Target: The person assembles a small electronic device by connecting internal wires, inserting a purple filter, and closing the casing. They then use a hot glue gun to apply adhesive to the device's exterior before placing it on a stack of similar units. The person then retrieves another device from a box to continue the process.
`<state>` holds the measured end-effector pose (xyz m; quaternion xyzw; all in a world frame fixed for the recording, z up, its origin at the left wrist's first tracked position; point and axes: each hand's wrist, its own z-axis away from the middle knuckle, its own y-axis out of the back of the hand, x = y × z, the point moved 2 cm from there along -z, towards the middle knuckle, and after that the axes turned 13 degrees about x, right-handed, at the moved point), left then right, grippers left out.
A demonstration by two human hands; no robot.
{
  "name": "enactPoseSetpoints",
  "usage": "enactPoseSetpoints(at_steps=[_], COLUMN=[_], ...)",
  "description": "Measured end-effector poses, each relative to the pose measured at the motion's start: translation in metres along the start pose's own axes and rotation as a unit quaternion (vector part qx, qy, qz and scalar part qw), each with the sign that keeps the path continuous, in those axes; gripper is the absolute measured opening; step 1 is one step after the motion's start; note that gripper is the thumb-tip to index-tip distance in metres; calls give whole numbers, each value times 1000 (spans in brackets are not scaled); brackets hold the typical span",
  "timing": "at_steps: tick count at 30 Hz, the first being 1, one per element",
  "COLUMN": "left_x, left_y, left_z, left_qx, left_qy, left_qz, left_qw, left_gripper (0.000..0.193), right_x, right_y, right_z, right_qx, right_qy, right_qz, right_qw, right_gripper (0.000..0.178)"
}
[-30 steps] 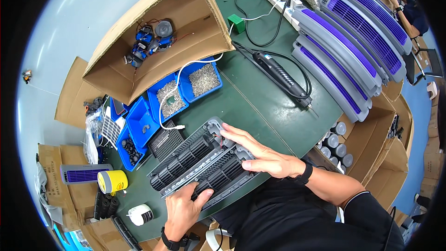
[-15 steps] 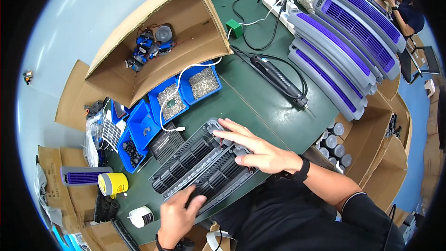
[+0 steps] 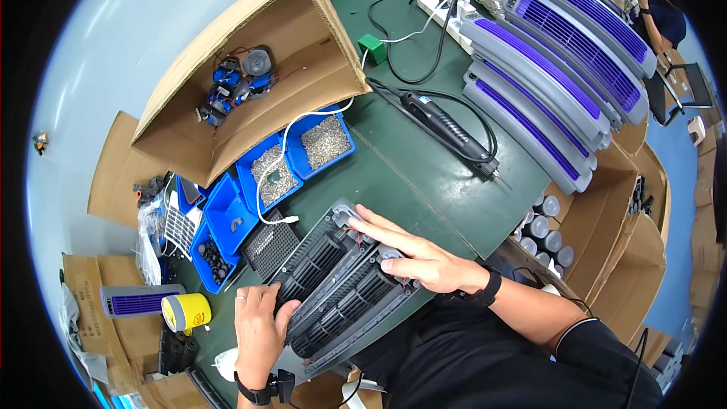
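Two long grey fan housings lie side by side and slanted on the table in front of me. A black ribbed blower wheel (image 3: 309, 266) sits in the farther one, and a second blower wheel (image 3: 347, 313) in the nearer one. My left hand (image 3: 257, 329) touches the lower left end of the farther housing, thumb apart from the fingers. Across the upper right ends of both housings, my right hand (image 3: 428, 259) rests with fingers stretched out. Thin red wires (image 3: 357, 238) show near its fingertips. Neither hand visibly grips anything.
Blue bins (image 3: 326, 142) of small metal parts stand beyond, below a tilted cardboard box (image 3: 250, 76) holding motors. A corded electric screwdriver (image 3: 450, 130) lies to the right. Finished grey-purple fans (image 3: 530, 83) are stacked at the far right. A yellow tub (image 3: 186, 312) stands left.
My left hand has moved from the nearer blower wheel to the left end of the farther housing. The right hand stays nearly in place. The view has shifted slightly.
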<state>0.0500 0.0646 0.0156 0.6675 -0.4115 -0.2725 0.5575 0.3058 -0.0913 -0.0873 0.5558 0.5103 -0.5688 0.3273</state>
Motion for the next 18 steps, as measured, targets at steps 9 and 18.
enactPoseSetpoints(at_steps=[9,18], left_x=[-7,-25], left_y=[-3,-13], left_z=[5,6], left_qx=[-8,-18], left_qy=[-10,-8], left_qz=[7,59], left_qw=[1000,998], left_gripper=[39,44], right_x=[6,14], right_y=[2,2], right_z=[-1,-1], right_qx=[-9,-9], right_qy=[5,24], right_qz=[10,13], right_qw=[1000,1000], right_gripper=[73,78])
